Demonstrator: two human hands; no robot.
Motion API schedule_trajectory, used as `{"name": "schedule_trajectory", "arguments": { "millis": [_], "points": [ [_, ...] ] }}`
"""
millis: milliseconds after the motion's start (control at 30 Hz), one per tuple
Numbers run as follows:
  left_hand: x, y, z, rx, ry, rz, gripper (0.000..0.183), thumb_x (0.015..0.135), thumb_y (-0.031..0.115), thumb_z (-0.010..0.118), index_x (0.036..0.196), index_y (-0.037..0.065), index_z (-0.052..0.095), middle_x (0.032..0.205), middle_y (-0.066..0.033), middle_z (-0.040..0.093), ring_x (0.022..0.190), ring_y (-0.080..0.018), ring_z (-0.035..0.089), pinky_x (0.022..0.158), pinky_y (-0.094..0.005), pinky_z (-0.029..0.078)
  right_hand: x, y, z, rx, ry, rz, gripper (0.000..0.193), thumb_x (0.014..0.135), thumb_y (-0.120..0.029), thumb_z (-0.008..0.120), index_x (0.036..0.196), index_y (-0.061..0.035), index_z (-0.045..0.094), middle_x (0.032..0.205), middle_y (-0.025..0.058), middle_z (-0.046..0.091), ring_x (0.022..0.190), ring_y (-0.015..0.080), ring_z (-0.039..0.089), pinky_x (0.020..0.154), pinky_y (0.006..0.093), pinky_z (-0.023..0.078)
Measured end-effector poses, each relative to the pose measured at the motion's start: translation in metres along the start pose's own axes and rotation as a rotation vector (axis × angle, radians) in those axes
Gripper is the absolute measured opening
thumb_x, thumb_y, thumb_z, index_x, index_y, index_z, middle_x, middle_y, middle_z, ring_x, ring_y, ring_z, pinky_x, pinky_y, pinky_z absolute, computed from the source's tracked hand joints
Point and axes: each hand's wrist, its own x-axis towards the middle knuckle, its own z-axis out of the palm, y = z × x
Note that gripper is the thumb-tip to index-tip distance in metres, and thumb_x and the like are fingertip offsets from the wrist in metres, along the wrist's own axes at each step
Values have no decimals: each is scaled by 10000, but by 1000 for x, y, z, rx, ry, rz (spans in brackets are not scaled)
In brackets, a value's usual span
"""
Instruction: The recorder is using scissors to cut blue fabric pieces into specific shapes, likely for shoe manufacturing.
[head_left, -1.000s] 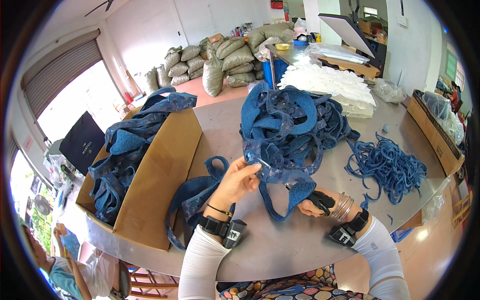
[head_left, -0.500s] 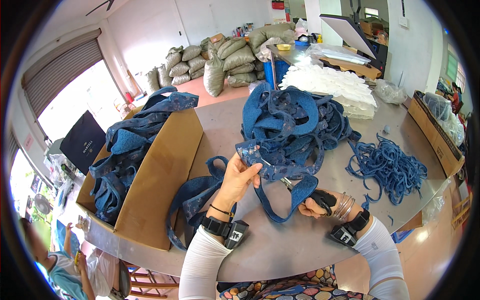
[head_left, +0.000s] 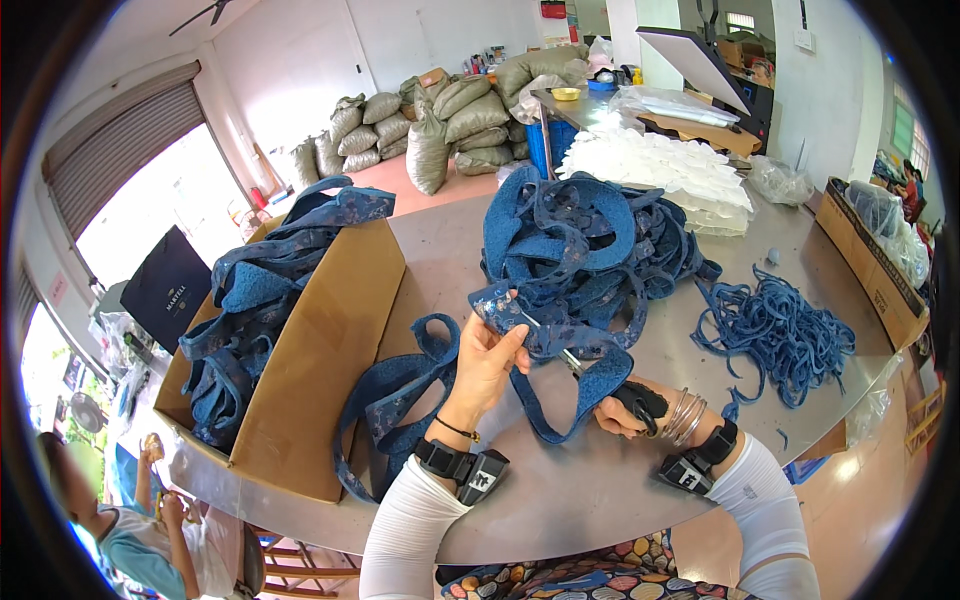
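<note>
Between the thumb and fingers of my left hand (head_left: 485,365) is a blue fabric strip (head_left: 490,305) with a flowery print, its rest running right and hanging in a loop. My right hand (head_left: 618,417) is closed on scissors (head_left: 642,402) with black handles. Their metal blades reach up and left to the strip, partly hidden by it. Just beyond both hands lies a big tangled heap of blue strips (head_left: 565,262). A looser bunch of the strip (head_left: 400,405) rests on the table left of my left hand. Right of the heap is a pile of narrow blue trimmings (head_left: 785,335).
On the metal table (head_left: 600,490), a cardboard box (head_left: 325,350) of blue strips stands left. White stacked pieces (head_left: 650,165) lie behind the heap; another carton (head_left: 875,265) sits at the right edge. Sacks (head_left: 475,120) are piled farther back. A person (head_left: 150,540) sits lower left.
My left hand and forearm have shifted slightly right, and the wrist has turned a little. My right hand and the scissors stay nearly in place. The seated person's hands have moved.
</note>
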Motion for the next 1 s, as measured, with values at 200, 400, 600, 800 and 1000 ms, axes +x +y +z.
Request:
{"name": "schedule_trajectory", "arguments": {
  "millis": [200, 400, 600, 800, 1000],
  "points": [
    [0, -5, 0, -35, 20, 5, 401, 839, 1, 578, 1206, 37, 422, 803, -41, 575, 546, -115, 560, 462, -236, 463, 1, -4, 3, 53, 48, 72, 533, 814, -617, 488, 611, -125, 471, 499, -26, 464, 426, 84, 432, 379, 220, 341],
    [2, 7, 3, -219, 30, -121, 307, 857, 55, 568, 1144, 34, 460, 785, -52, 590, 550, -121, 574, 464, -235, 478, 0, -15, 1, 89, 56, 74, 459, 835, -511, 532, 602, -121, 469, 505, -26, 471, 433, 83, 428, 388, 230, 340],
    [3, -1, -11, -174, 6, -51, 159, 878, 64, 531, 1035, 35, 531, 837, -45, 613, 493, -61, 483, 418, -168, 365, 4, 3, -3, -56, -4, 28, 347, 854, -356, 518, 608, -114, 478, 508, -30, 453, 454, 91, 404, 413, 245, 337],
    [0, -6, 5, -81, 54, 40, 166, 863, 61, 565, 1025, 68, 525, 864, -32, 615, 474, -35, 428, 402, -160, 303, 6, 9, 1, -5, 2, -99, 282, 843, -316, 559, 650, -120, 498, 564, -31, 470, 484, 82, 412, 422, 228, 324],
    [-4, -7, 16, -77, 119, 72, 173, 848, 73, 606, 989, 80, 506, 814, 3, 583, 487, -44, 480, 404, -172, 344, 0, -14, 7, 242, 17, 62, 256, 834, -336, 590, 707, -129, 507, 578, -35, 488, 484, 72, 419, 428, 221, 316]
  ]
}}
